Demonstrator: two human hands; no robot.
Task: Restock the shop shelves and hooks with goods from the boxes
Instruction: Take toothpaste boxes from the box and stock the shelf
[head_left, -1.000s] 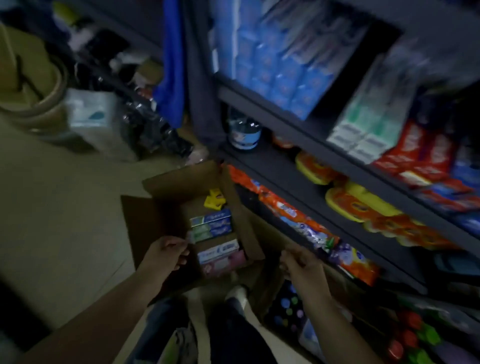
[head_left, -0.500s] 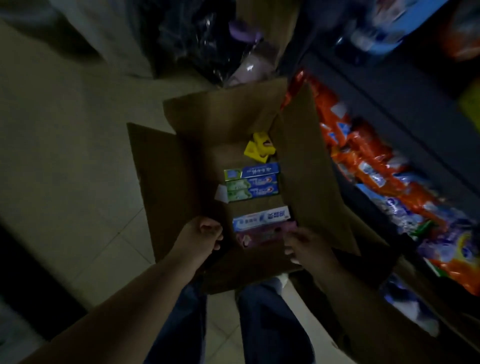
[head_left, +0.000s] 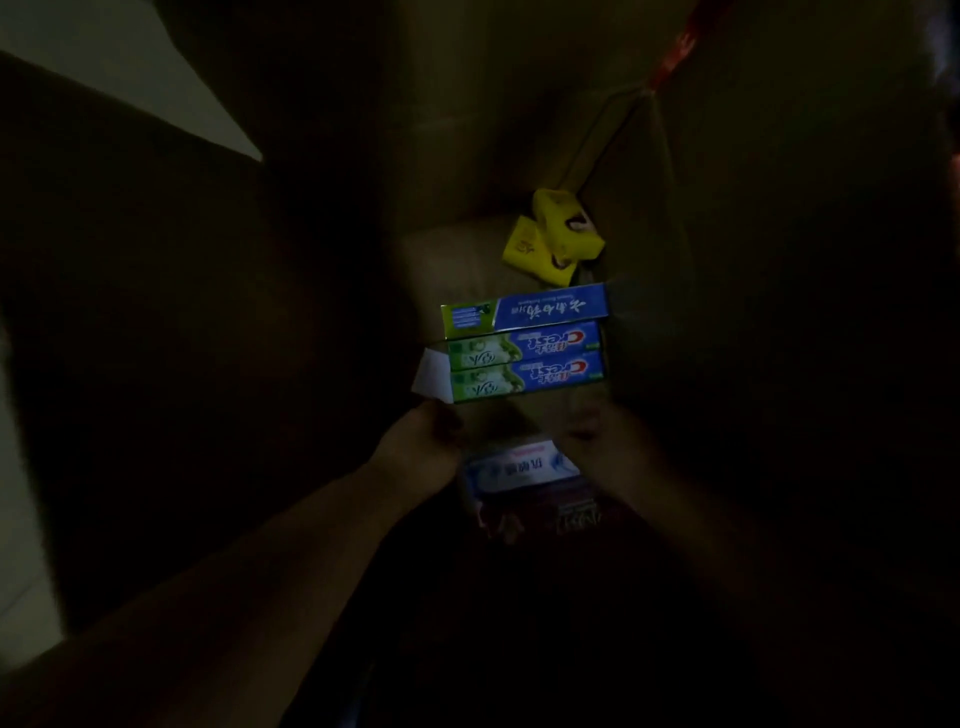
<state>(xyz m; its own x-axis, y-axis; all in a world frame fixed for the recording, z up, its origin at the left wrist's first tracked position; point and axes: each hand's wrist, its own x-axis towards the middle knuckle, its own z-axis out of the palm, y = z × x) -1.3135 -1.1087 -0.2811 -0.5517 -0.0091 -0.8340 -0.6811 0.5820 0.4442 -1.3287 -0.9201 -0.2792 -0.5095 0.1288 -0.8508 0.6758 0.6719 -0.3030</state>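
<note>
The view looks down into an open cardboard box (head_left: 467, 130) in very dim light. Inside lie two yellow packs (head_left: 561, 239), a blue and green toothpaste box (head_left: 524, 314) and two Crest toothpaste boxes (head_left: 527, 364) side by side. Nearer to me are a white and blue toothpaste box (head_left: 519, 467) and a dark pink box (head_left: 571, 512). My left hand (head_left: 421, 447) is at the white box's left end and my right hand (head_left: 602, 441) at its right end. Both are blurred and dark, so their grip is unclear.
The box flaps stand open at left (head_left: 156, 312) and right (head_left: 779, 260). Pale floor tiles (head_left: 104, 62) show at the upper left. A red packet edge (head_left: 675, 57) peeks over the box's far right corner. Everything below my forearms is black.
The camera has dropped from the shelves down close over the box. Both hands have gone from the box's near rim down inside, to the ends of the white toothpaste box.
</note>
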